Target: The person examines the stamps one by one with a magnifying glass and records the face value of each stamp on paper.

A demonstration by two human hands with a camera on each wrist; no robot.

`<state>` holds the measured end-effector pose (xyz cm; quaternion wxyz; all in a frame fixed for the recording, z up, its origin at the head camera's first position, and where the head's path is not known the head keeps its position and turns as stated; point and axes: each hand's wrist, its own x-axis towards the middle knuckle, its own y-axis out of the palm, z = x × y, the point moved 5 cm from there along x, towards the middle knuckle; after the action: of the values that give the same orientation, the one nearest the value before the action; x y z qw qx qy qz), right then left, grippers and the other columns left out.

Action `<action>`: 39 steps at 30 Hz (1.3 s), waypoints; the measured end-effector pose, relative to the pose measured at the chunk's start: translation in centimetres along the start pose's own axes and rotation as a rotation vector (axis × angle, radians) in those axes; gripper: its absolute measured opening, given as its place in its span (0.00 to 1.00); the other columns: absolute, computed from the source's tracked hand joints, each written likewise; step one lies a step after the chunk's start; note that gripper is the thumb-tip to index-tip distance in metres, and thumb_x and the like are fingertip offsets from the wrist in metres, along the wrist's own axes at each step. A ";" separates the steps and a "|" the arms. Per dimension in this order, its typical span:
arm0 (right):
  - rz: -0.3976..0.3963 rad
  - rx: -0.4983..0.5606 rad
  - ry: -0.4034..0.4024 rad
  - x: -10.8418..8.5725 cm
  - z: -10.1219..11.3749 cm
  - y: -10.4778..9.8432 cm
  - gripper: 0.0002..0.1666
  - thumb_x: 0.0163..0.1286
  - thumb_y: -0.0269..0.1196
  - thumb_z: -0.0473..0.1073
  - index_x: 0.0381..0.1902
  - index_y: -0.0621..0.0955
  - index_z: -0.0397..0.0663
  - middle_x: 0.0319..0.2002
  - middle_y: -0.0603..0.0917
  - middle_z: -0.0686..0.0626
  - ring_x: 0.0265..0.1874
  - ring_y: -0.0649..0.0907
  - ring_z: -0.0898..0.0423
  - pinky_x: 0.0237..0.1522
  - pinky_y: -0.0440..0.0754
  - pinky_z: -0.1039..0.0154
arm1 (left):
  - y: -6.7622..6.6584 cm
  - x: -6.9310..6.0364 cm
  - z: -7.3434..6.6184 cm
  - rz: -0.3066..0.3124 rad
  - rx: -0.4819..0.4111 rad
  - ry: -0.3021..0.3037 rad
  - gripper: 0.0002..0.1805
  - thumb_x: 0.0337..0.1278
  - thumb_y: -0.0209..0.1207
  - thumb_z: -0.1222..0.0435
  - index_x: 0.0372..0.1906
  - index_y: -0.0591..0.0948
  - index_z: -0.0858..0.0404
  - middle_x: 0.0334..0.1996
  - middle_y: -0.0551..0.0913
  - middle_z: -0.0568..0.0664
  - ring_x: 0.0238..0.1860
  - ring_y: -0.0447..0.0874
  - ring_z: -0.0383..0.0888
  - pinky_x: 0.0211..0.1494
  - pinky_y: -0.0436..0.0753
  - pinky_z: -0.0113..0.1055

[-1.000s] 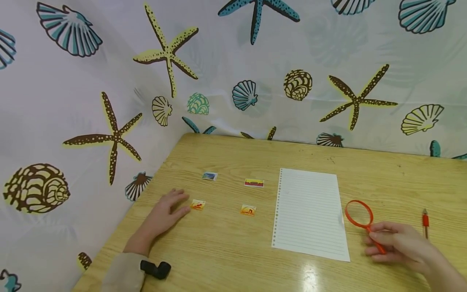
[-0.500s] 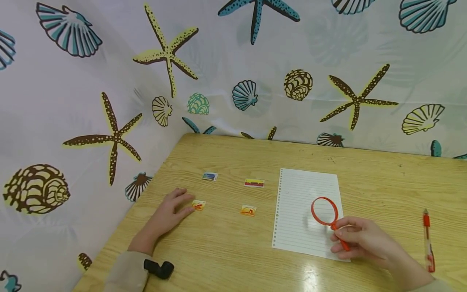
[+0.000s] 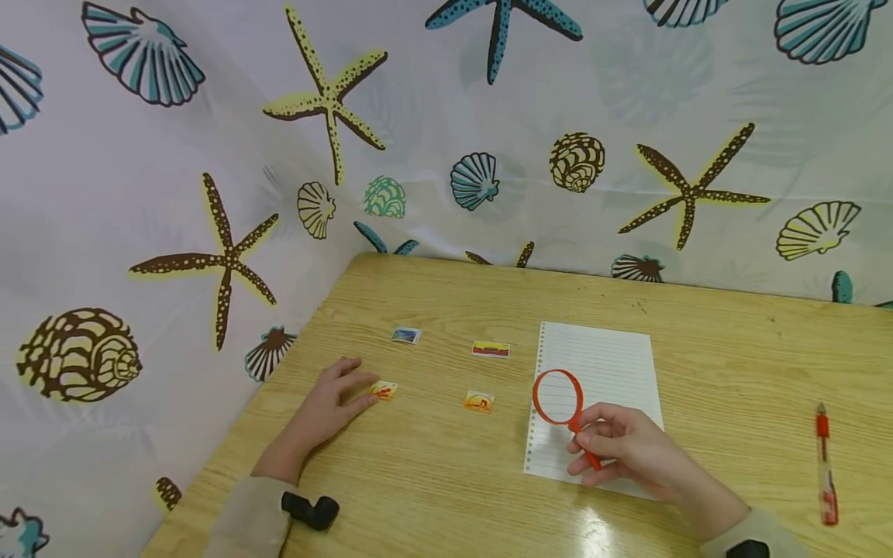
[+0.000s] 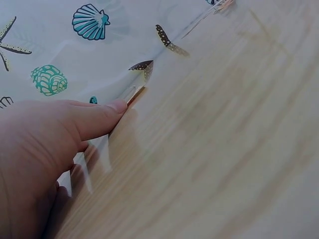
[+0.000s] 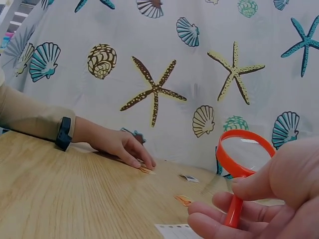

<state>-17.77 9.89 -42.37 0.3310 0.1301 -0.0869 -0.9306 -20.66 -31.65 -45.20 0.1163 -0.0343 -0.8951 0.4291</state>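
In the head view my right hand [image 3: 628,446] holds a red magnifying glass [image 3: 591,457] by its handle, pinched between thumb and fingers. Its round lens is raised over the left part of a lined, punched paper sheet [image 3: 600,349]. My left hand [image 3: 335,401] rests on the table at the left, fingertips touching the edge of a small orange-and-yellow stamp [image 3: 384,390]. Close by lie a blue stamp [image 3: 406,335], a red-and-yellow stamp [image 3: 491,349] and another orange stamp [image 3: 479,401]. The right wrist view shows the magnifying glass [image 5: 233,211] tilted in my fingers.
A red pen [image 3: 826,465] lies on the wooden table [image 3: 418,480], right of the paper. Behind and to the left hangs a white cloth [image 3: 418,93] printed with shells and starfish, bordering the table's edges.
My right hand has carried the magnifying glass leftward from beside the paper to over its left part. My left hand has slid slightly right, onto the edge of the near-left orange stamp.
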 end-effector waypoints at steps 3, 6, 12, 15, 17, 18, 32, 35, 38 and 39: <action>-0.012 0.009 0.007 0.9 -0.1 1.1 0.11 0.66 0.59 0.34 0.44 0.72 0.35 0.36 0.81 0.42 0.34 0.85 0.46 0.33 0.84 0.54 | 0.0 0.1 0.0 0.000 0.000 -0.004 0.20 0.56 0.62 0.55 0.53 0.80 0.56 0.65 0.62 0.61 0.68 0.49 0.61 0.63 0.56 0.62; -0.027 0.022 0.010 2.0 -0.1 2.1 0.13 0.66 0.60 0.35 0.45 0.71 0.34 0.36 0.81 0.40 0.34 0.85 0.47 0.33 0.84 0.55 | 0.0 0.1 0.0 0.002 0.000 -0.007 0.20 0.56 0.62 0.55 0.53 0.80 0.57 0.65 0.62 0.61 0.69 0.48 0.61 0.64 0.55 0.62; -0.044 0.051 0.003 3.7 0.1 3.7 0.13 0.66 0.59 0.34 0.45 0.70 0.33 0.36 0.81 0.39 0.33 0.85 0.45 0.35 0.84 0.51 | 0.2 0.3 -0.3 0.008 0.011 -0.004 0.21 0.57 0.61 0.55 0.54 0.80 0.58 0.66 0.62 0.62 0.70 0.47 0.61 0.67 0.46 0.61; -0.041 0.044 0.008 4.5 0.2 4.5 0.13 0.65 0.59 0.34 0.45 0.71 0.34 0.36 0.82 0.40 0.33 0.85 0.46 0.34 0.84 0.51 | 0.2 0.3 -0.4 0.015 0.022 0.000 0.21 0.57 0.61 0.54 0.54 0.80 0.58 0.66 0.62 0.62 0.70 0.46 0.61 0.68 0.40 0.59; -0.035 0.032 0.011 4.9 0.3 5.0 0.12 0.65 0.60 0.34 0.45 0.71 0.35 0.36 0.82 0.39 0.32 0.85 0.47 0.32 0.84 0.53 | 0.2 0.2 -0.4 0.019 0.028 -0.001 0.22 0.58 0.60 0.53 0.55 0.80 0.58 0.66 0.62 0.62 0.70 0.46 0.61 0.68 0.40 0.59; -0.028 0.026 0.010 5.1 0.5 5.3 0.13 0.65 0.60 0.34 0.45 0.71 0.35 0.36 0.82 0.39 0.32 0.85 0.47 0.32 0.84 0.54 | 0.2 0.2 -0.4 0.021 0.032 -0.001 0.22 0.58 0.60 0.53 0.55 0.79 0.58 0.66 0.61 0.62 0.70 0.46 0.61 0.68 0.40 0.59; 0.032 0.021 0.033 7.7 0.3 8.6 0.14 0.66 0.59 0.33 0.47 0.71 0.33 0.38 0.81 0.36 0.32 0.85 0.46 0.35 0.84 0.51 | 0.2 -0.1 -0.2 0.011 0.030 0.008 0.22 0.58 0.60 0.55 0.55 0.80 0.59 0.66 0.62 0.62 0.70 0.46 0.62 0.67 0.40 0.61; 0.039 0.029 0.034 8.2 0.1 9.2 0.14 0.65 0.59 0.32 0.47 0.71 0.32 0.38 0.81 0.36 0.33 0.85 0.45 0.35 0.83 0.48 | 0.2 -0.2 -0.1 0.007 0.030 0.009 0.22 0.58 0.60 0.55 0.55 0.79 0.58 0.66 0.62 0.62 0.70 0.46 0.61 0.67 0.40 0.61; 0.033 0.041 0.036 8.6 -0.1 9.8 0.13 0.65 0.58 0.31 0.46 0.71 0.32 0.37 0.82 0.37 0.32 0.85 0.44 0.35 0.83 0.48 | 0.2 -0.1 -0.1 0.000 0.030 0.021 0.22 0.58 0.60 0.55 0.55 0.79 0.58 0.66 0.63 0.62 0.70 0.47 0.61 0.67 0.41 0.62; 0.032 0.045 0.038 8.8 -0.2 10.1 0.13 0.65 0.58 0.31 0.46 0.71 0.32 0.37 0.82 0.37 0.32 0.85 0.43 0.34 0.83 0.48 | 0.2 -0.1 -0.1 -0.001 0.028 0.025 0.21 0.58 0.60 0.55 0.55 0.79 0.58 0.66 0.63 0.62 0.70 0.47 0.62 0.67 0.41 0.62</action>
<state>-18.29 -3.46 -41.72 0.3445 0.1540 -0.1037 -0.9202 -20.56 -31.52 -45.31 0.1281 -0.0373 -0.8875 0.4411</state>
